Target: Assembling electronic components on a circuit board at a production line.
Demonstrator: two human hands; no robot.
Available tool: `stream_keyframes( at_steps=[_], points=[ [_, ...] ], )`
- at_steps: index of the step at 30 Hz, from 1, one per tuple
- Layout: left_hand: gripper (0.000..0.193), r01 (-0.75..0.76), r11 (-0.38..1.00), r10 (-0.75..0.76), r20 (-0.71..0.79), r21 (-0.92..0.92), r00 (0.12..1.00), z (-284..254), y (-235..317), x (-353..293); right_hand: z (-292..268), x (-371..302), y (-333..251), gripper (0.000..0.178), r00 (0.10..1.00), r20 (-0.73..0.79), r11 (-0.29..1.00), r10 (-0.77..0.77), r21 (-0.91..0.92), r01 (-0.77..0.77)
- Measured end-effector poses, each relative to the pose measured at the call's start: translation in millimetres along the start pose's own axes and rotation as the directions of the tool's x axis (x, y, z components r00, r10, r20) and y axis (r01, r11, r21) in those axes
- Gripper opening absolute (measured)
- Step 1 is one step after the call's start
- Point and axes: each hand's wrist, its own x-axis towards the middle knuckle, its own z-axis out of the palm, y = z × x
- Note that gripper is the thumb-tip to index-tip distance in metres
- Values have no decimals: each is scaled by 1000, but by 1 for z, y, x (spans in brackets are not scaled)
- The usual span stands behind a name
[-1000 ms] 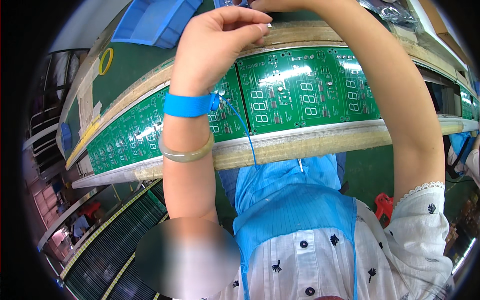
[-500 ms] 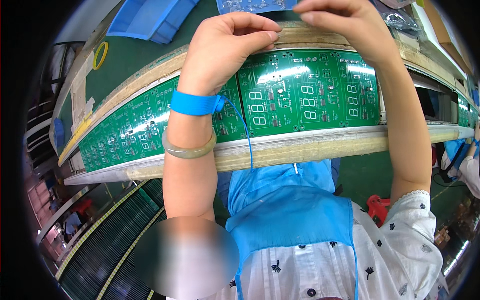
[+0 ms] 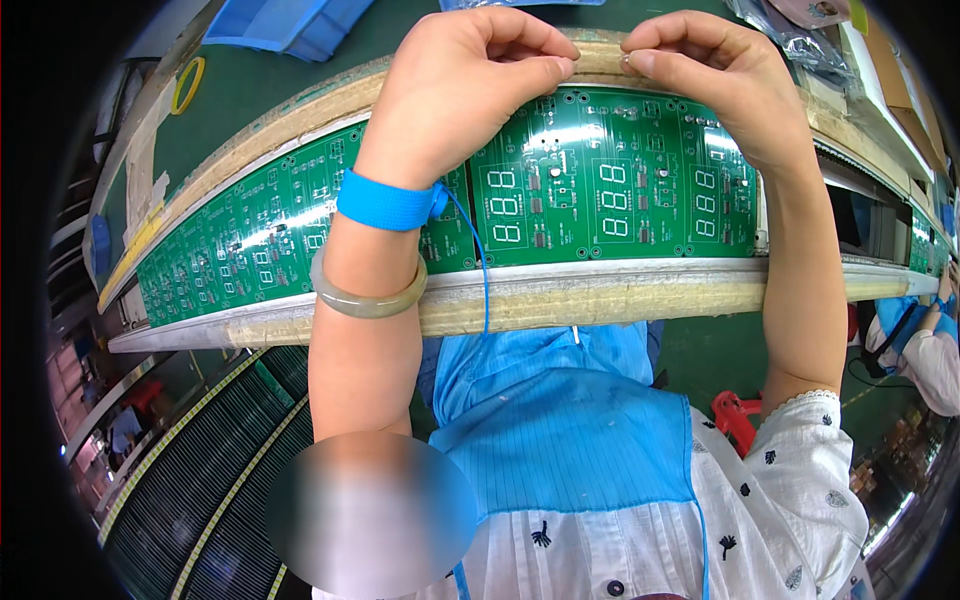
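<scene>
My left hand (image 3: 450, 95) is closed in a pinch above the far edge of a green circuit board (image 3: 575, 225). Whatever may be between its fingertips is too small to make out. Facing it, a short gap away, my right hand (image 3: 725, 85) pinches thumb against forefinger; a tiny pale speck shows there, its kind unclear. The board bears white digit outlines and small mounted parts. Further green boards (image 3: 215, 265) line up to the left along the rail, partly covered by my left arm. A blue wrist strap (image 3: 385, 200) with a cord and a bangle (image 3: 370, 303) circle my left arm.
A wooden rail (image 3: 640, 306) runs along the near side of the boards. Beyond them lie a blue bin (image 3: 290, 25), a yellow ring (image 3: 187, 86) and clear plastic bags (image 3: 805, 45). Black ribbed racks (image 3: 190, 470) stand lower left. Another person's sleeve (image 3: 925, 365) shows at right.
My right hand has come down and nearer, from beside the blue tray at the top to the board's far edge. My left hand stays pinched near there. The whole view has shifted slightly.
</scene>
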Motion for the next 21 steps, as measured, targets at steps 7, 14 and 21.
stream_keyframes(
  at_steps=[7,14,21],
  points=[
    [12,-166,935,182,-24,313,983,13,5,-8,11,-12,-3,16,957,107,766,-270,-579,280],
    [14,-503,684,576,31,529,817,18,-17,1,24,-13,-6,15,929,177,604,-326,-717,349],
    [11,-381,755,421,52,533,906,14,-1,-10,30,-12,-11,14,927,197,570,-320,-741,354]
  ],
)
